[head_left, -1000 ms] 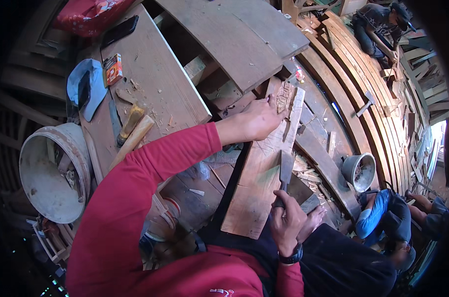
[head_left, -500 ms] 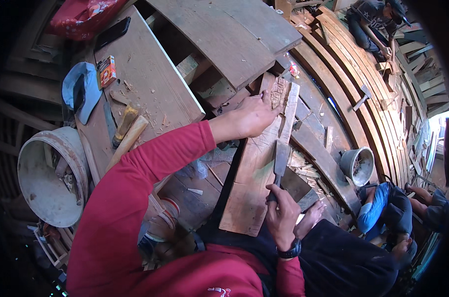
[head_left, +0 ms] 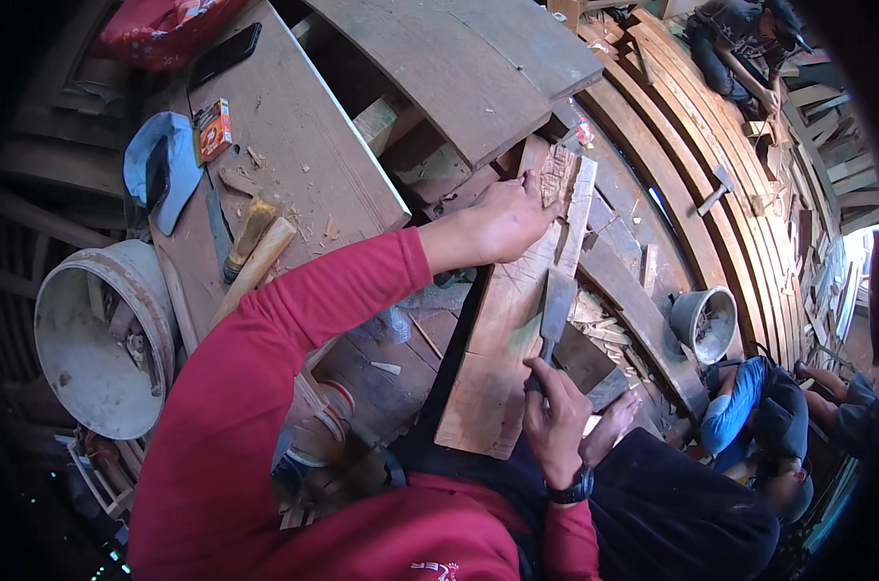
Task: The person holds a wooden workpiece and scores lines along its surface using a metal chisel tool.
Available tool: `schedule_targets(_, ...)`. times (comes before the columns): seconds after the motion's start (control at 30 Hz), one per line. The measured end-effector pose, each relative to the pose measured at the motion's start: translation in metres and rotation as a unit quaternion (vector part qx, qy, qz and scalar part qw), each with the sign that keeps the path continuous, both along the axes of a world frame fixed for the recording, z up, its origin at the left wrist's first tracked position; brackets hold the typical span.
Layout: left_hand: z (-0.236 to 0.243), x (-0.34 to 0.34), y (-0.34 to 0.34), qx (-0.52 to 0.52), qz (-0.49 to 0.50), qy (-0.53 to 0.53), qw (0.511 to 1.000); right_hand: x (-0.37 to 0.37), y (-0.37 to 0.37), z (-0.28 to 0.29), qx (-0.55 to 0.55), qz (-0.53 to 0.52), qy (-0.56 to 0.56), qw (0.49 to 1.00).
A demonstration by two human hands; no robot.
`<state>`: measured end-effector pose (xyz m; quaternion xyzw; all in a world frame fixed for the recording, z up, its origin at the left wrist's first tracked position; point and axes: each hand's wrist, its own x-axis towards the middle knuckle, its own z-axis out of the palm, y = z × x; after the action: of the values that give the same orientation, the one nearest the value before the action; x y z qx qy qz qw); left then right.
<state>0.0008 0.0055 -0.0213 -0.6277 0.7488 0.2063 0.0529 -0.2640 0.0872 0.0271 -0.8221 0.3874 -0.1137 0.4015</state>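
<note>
A wooden board [head_left: 493, 373] lies slanting away from my lap, its far end cut with a rough, carved recess [head_left: 558, 174]. My left hand [head_left: 509, 223] grips the board beside that recess, the fingers bent over the wood and partly hidden. In my right hand [head_left: 555, 421] is a broad, flat-bladed chisel [head_left: 556, 305], held by its dark handle. Its blade lies along the board's right edge, pointing away from me. A dark watch sits on my right wrist. My bare foot [head_left: 611, 426] shows just beyond the right hand.
At left stand a workbench [head_left: 308, 145] with a mallet [head_left: 255, 266], cap [head_left: 163, 174], small box [head_left: 213, 131] and phone [head_left: 225, 54], plus a large bucket [head_left: 105, 339]. Right are long planks [head_left: 681, 160], a hammer [head_left: 716, 190], a grey pail [head_left: 706, 324] and two people working.
The view has shifted slightly, so everything sits a little further right. Both hands keep their hold, and the chisel stays in nearly the same place on the board.
</note>
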Motion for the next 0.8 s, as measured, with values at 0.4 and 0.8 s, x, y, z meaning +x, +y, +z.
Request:
schedule_targets(0.4,0.001,-0.001,-0.001,-0.014,-0.004,0.009,1.0,-0.009,-0.001,0.007,-0.07,0.02,-0.042,0.996)
schedule_targets(0.8,0.0,-0.002,-0.001,-0.009,-0.009,-0.005,1.0,0.0,0.012,-0.003,-0.075,0.108,-0.074,0.989)
